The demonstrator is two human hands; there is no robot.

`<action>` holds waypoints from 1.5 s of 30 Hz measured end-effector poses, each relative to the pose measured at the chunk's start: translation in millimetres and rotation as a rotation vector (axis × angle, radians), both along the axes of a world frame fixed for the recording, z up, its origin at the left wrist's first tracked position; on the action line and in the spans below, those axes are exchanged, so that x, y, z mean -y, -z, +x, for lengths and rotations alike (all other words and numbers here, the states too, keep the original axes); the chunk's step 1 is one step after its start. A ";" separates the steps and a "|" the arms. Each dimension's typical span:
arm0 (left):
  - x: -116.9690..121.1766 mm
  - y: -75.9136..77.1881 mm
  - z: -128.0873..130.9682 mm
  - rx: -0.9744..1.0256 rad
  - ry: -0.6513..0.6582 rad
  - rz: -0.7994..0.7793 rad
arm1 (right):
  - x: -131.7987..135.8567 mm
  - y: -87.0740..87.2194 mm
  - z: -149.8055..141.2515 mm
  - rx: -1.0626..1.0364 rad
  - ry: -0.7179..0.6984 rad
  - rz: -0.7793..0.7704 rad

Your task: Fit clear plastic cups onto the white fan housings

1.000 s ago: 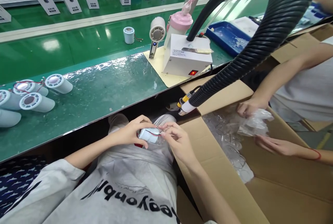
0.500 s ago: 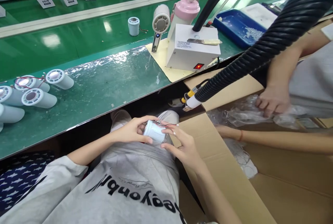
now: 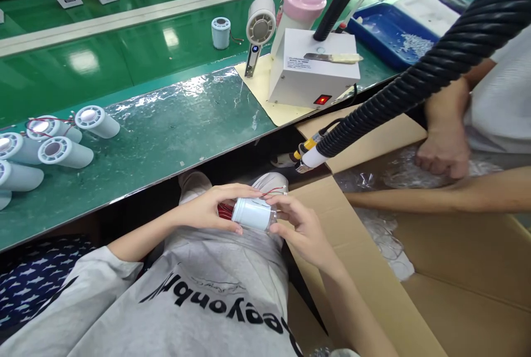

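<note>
Above my lap I hold a light-blue cylindrical fan housing [image 3: 252, 214] lying on its side between both hands. My left hand [image 3: 211, 207] curls round its left end, with dark red wires showing in the palm. At the other end, the fingers and thumb of my right hand [image 3: 301, 229] grip it, where a see-through edge shows. Thin red and black wires run along its top. On the bench to the left lie several similar fan housings [image 3: 66, 152] with wires. One more fan housing [image 3: 221, 34] stands upright on the green surface.
A white box-shaped machine [image 3: 315, 80] with a lit red switch stands ahead, beside a handheld fan [image 3: 260, 27] and pink-lidded bottle [image 3: 305, 3]. A black ribbed hose [image 3: 398, 91] crosses the right side. A co-worker's hand [image 3: 443, 152] is over an open carton [image 3: 365, 268] holding clear plastic.
My hands have moved slightly apart along the fan housing, so more of its side and the red wires in my left palm show. The co-worker's hands have shifted over the carton.
</note>
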State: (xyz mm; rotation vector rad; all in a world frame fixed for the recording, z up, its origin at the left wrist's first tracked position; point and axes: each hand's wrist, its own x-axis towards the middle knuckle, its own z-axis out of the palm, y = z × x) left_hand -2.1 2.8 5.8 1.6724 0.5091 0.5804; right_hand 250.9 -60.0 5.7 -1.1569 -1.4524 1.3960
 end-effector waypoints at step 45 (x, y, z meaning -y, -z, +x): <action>12.4 -17.7 -0.2 -0.048 -0.094 -0.056 | 14.2 12.5 -21.6 -0.233 0.065 -0.412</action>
